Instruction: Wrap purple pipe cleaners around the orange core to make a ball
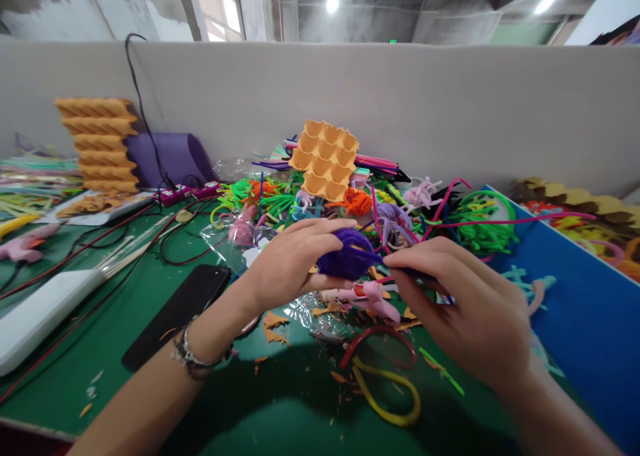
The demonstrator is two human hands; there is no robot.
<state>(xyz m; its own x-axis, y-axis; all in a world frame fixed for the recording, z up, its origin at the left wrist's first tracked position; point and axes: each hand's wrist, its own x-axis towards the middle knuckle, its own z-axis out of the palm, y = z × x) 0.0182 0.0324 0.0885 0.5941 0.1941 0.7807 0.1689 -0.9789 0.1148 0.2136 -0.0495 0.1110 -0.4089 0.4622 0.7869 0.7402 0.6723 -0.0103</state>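
Note:
My left hand (293, 259) is curled around a purple pipe-cleaner bundle (347, 257), held above the green table (125, 349). My right hand (465, 306) pinches the free end of that purple pipe cleaner at its right side, thumb and forefinger pressed together. Just below my hands lies a pink glue gun (367, 295) on a crinkled clear plastic bag (320, 309). A bracelet sits on my left wrist.
A pile of coloured pipe cleaners (390, 209) and an orange egg tray (325, 159) lie behind my hands. A black phone (177, 313), red cables, a stack of orange trays (100, 143), a yellow loop (385, 393) and a blue bin (580, 309) surround them.

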